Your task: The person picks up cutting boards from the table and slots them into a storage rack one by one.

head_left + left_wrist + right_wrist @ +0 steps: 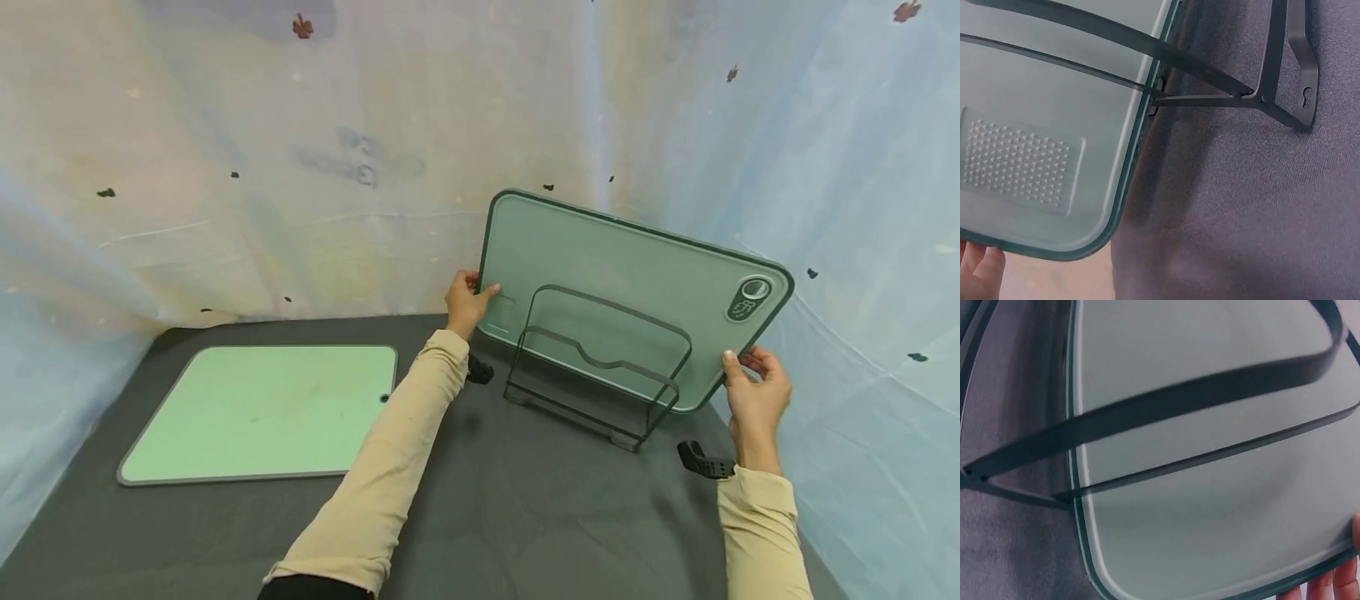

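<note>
A grey-green cutting board [600, 250] with a dark green rim is held up between both hands, tilted with its right end lower. My left hand [467, 304] grips its left edge, thumb on the near face. At the lower right edge, my right hand [757, 400] pinches the rim, thumb in front and fingers behind. A black wire rack [611, 365] stands on the table, its two loops passing in front of the board. Bumpy texture [1016, 162] shows near one corner in the left wrist view. An oval handle cutout [753, 289] sits at the upper right.
A light green cutting board [262, 408] with a grey rim lies flat on the dark table cloth [540, 517], left of the left arm. Behind the table hangs a pale patterned sheet [390, 150], which also runs along both sides.
</note>
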